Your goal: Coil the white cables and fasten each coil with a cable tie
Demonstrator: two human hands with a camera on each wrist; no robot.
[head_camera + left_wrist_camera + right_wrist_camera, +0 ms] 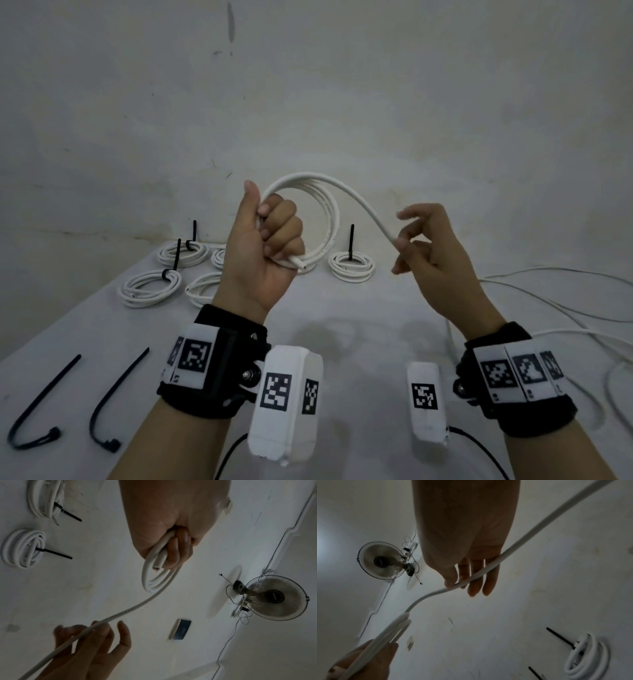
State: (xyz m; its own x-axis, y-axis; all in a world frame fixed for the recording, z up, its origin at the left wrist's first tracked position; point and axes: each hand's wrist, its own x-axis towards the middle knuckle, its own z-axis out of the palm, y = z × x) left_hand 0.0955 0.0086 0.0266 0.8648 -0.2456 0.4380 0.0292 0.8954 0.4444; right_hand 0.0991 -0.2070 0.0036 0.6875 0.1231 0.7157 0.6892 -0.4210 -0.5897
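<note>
White cable (346, 192) up in the air in front of me, above the bench (342, 308). Several loops of it gathered in my left hand (270, 240), fist closed round the bundle, thumb pointing up along it; the cut end (297, 264) sticks out just below my little finger. The coil (325, 219) stands to the right of that fist. From the top of the coil one strand arcs over and drops down to my right hand (431, 253), where thumb and forefinger pinch it lightly; the other fingers (416, 214) are spread loose and hold nothing. In the right wrist view the strand crosses my fingers and runs on past the wrist. So: left grip clenched on the coil, right grip nipping the free run. On the bench behind my hands, finished coils: one at right (351, 267) with a black tie standing upright, two at far left (183, 255) (150, 287) tied likewise, two more partly hidden by my left wrist. Near left on the bench, two loose cable ties (41, 401) (116, 394), both bent into hooks, apart from each other. Slack white cables (565, 308) trail over the right side of the bench. Wrist views also show a wall fan (276, 597) high on the wall.
</note>
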